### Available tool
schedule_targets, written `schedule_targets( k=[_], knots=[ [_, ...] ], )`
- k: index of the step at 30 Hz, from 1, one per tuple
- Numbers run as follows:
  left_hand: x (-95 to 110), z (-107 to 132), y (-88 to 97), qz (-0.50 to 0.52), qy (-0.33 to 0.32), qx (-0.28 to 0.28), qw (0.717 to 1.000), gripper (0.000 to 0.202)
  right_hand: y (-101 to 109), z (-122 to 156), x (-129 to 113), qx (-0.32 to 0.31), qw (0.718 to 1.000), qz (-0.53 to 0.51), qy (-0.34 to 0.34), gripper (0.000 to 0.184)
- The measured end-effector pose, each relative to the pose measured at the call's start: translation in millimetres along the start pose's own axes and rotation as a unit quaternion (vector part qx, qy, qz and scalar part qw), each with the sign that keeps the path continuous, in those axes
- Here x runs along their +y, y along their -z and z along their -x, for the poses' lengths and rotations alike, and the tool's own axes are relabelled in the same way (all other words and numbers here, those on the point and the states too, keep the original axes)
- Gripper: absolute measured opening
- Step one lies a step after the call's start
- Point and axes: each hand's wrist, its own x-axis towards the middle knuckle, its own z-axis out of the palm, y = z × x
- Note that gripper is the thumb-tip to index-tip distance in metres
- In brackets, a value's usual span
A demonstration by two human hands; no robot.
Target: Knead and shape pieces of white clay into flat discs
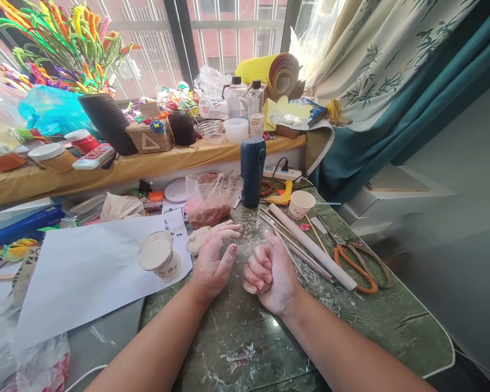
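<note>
Dusted with white powder, my left hand (pixel 215 258) is held over the green table (pixel 228 332) with its fingers stretched forward and the thumb apart. Beside its fingers lies a pale lump of clay or dough (pixel 196 240). My right hand (pixel 269 272) is curled into a fist with the thumb up; whatever may be inside the fingers is hidden. A rolling pin (pixel 314 247) and several thin sticks (pixel 291 239) lie to the right of this fist. Behind my hands sits a clear plastic bag (pixel 212 198) with reddish-brown material in it.
A paper cup of white powder (pixel 157 253) stands on white paper (pixel 90 272) at left. A dark blue bottle (pixel 252 174), a paper cup (pixel 301 204) and a yellow glue gun (pixel 285 193) are farther back. Orange-handled scissors (pixel 357 269) lie at right. Craft supplies crowd the windowsill.
</note>
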Motion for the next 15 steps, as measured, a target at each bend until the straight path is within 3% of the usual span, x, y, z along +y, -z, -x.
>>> schedule_targets(
  k=[5, 7, 9, 10, 12, 15],
  knots=[
    [5.3, 0.3, 0.8, 0.02, -0.015, -0.026, 0.999, 0.019, 2.8, -4.6, 1.0, 0.039, 0.999, 0.021, 0.032, 0.061],
    [9.6, 0.2, 0.9, 0.022, -0.019, -0.051, 0.998, 0.022, 3.0, -7.0, 0.1, 0.049, 0.995, 0.02, 0.08, 0.047],
    [12.3, -0.2, -0.8, 0.025, -0.009, -0.081, 0.996, 0.037, 0.0, -6.8, -0.7, 0.016, 0.995, 0.013, 0.101, 0.028],
    [12.5, -0.5, -2.1, 0.026, 0.007, -0.09, 0.996, 0.047, -2.3, -5.7, -0.8, -0.011, 0.995, 0.009, 0.096, 0.028],
    [10.0, -1.0, -5.1, 0.035, 0.066, -0.074, 0.994, 0.053, -6.7, -3.0, -0.1, -0.06, 0.996, 0.005, 0.066, 0.042],
    [1.4, -1.6, -7.0, 0.069, 0.174, 0.02, 0.982, 0.038, -9.3, -0.7, 2.5, -0.072, 0.996, -0.005, 0.043, 0.053]
  ],
)
